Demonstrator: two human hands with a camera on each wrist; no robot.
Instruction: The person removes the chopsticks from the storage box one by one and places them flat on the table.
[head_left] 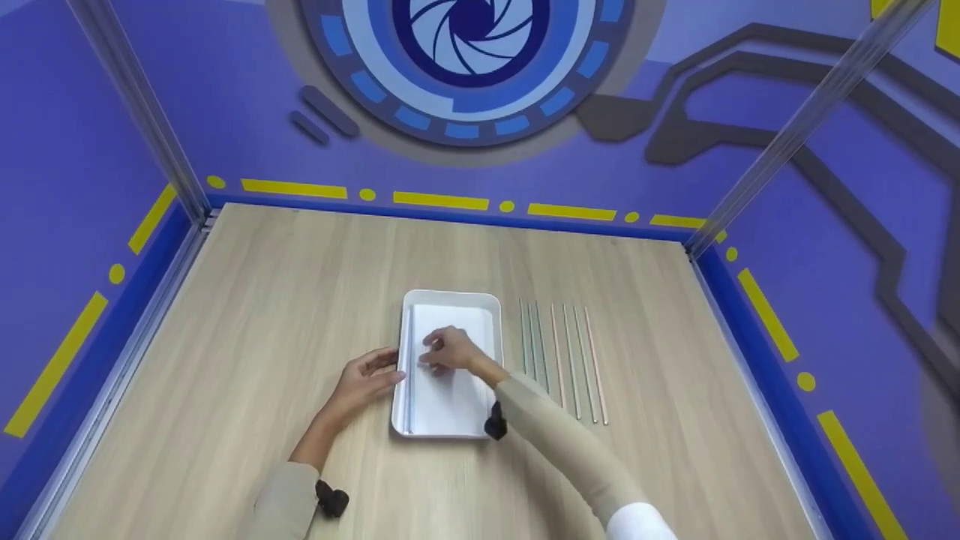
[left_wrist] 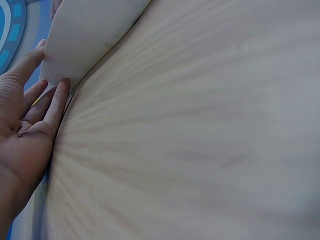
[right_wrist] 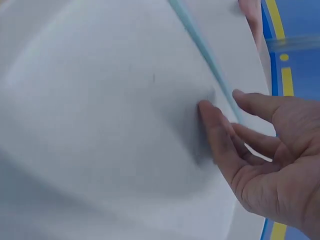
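A white rectangular tray (head_left: 450,427) lies on the wooden table. Along its left side runs a thin, straight pale-blue stick (head_left: 411,375), which looks light teal (right_wrist: 200,45) in the right wrist view. My left hand (head_left: 365,382) rests against the tray's left rim, thumb and fingers fairly straight; the left wrist view shows its fingertips touching the outer wall (left_wrist: 95,35). Over the tray's inside is my right hand (head_left: 452,350), just right of the stick. Its fingers are loosely bent and its thumb stands apart, with nothing seen held between them.
To the right of the tray, several thin sticks (head_left: 566,360) lie side by side on the table (head_left: 300,285), some bluish-green, some pinkish or silvery. Purple-blue panels (head_left: 247,127) with metal posts (head_left: 142,105) enclose the table at the back and sides.
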